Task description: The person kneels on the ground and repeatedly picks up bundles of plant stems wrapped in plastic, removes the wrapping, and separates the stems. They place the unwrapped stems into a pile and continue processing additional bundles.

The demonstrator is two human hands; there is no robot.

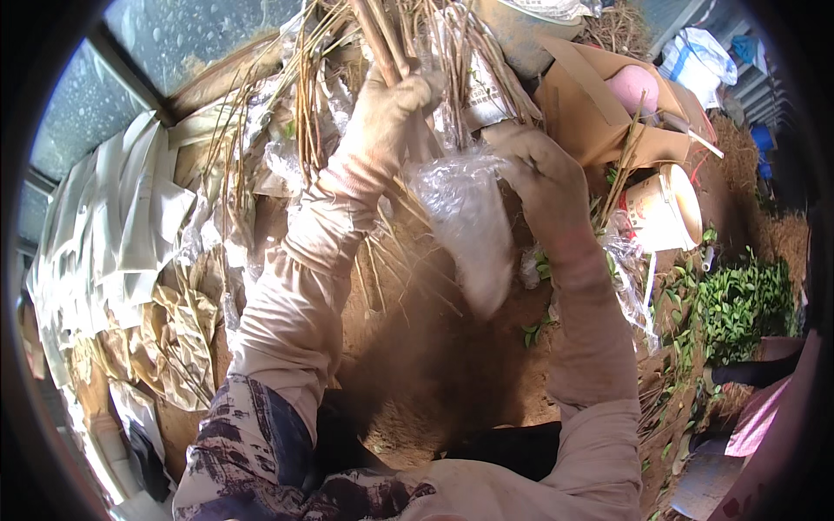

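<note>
My left hand (401, 98), in a dirty light glove, is closed around several thick brown woody stems (374, 32) at the top centre; thin roots or twigs hang below its wrist. To its right, my right hand (534, 156), which looks gloved too, pinches the gathered edge of a clear plastic bag (466, 221). The bag hangs between my forearms, blurred at its lower tip. Bundles of thin bare stems (306, 104) with plastic around their lower parts stand beyond and left of my left hand. More stems (459, 71) lean over a printed white sack.
A cardboard box (580, 111) holding a pink round thing stands at the upper right, with a white bucket (664, 208) lying below it. Green leafy cuttings (743, 306) lie at the right. White sheet strips (124, 215) cover the left side beside glazed panels (189, 39).
</note>
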